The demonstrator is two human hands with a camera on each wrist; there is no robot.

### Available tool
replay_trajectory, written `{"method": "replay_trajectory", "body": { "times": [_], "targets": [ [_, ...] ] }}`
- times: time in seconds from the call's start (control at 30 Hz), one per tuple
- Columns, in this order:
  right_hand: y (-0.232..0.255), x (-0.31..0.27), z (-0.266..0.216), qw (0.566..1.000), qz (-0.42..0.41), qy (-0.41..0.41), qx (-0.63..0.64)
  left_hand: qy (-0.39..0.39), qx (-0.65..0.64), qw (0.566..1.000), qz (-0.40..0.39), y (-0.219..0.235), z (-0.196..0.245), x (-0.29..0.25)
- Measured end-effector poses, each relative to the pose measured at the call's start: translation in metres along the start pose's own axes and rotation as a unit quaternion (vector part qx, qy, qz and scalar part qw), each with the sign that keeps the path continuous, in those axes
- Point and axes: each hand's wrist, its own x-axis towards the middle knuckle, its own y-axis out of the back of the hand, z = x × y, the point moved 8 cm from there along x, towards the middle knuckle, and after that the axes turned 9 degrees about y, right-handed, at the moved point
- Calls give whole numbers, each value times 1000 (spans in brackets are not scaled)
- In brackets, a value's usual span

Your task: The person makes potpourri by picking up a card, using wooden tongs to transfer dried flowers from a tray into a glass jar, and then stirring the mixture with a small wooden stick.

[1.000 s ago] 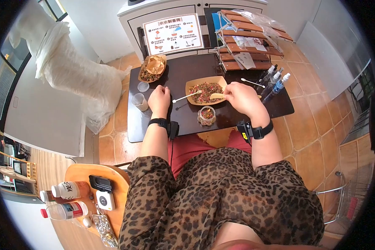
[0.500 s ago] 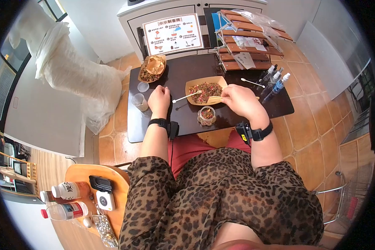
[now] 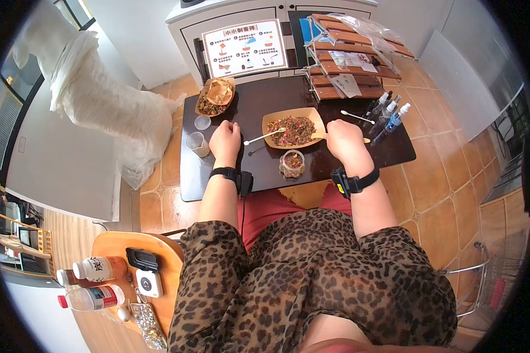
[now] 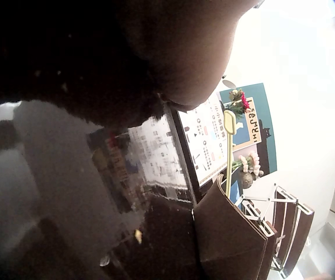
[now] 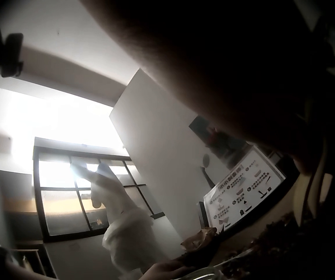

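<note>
My right hand (image 3: 345, 140) pinches pale wooden tongs (image 3: 319, 136) at the right side of a brown paper tray (image 3: 270, 119). The tips of the tongs overlap the tray's right rim. Inside the tray lies a dried mix (image 3: 294, 129) of brown, green and pink bits. A small spoon (image 3: 264, 136) leans over the tray's left rim. Just in front stands a small clear jar (image 3: 292, 166) with some of the same mix in it. My left hand (image 3: 225, 141) rests on the table left of the tray, loosely curled with nothing in it.
A clear plastic cup (image 3: 198, 145) and a lid (image 3: 202, 122) lie left of my left hand. Behind them sits a second paper tray (image 3: 204, 99). Several spray bottles (image 3: 393, 119) and another spoon (image 3: 357, 116) are at the right. A folded slatted rack (image 3: 347, 56) stands behind.
My right hand has drawn back to the right with the tongs, from over the mix to the tray's right rim. The left hand stays where it was.
</note>
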Motion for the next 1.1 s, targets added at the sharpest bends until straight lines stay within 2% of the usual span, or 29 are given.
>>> {"method": "replay_trajectory", "body": {
  "times": [0.27,0.77,0.97,1.1],
  "targets": [
    [-18,10,0,998,-50,-25,-18,-4,-3,1000,4,1,1,0],
    [-14,12,4,1000,11,13,-11,0,-2,1000,-6,1,1,0],
    [0,8,5,998,60,22,15,5,2,1000,-10,2,3,-1],
    [-4,7,9,996,62,3,64,3,2,1000,-11,2,2,-1]
  ]
}}
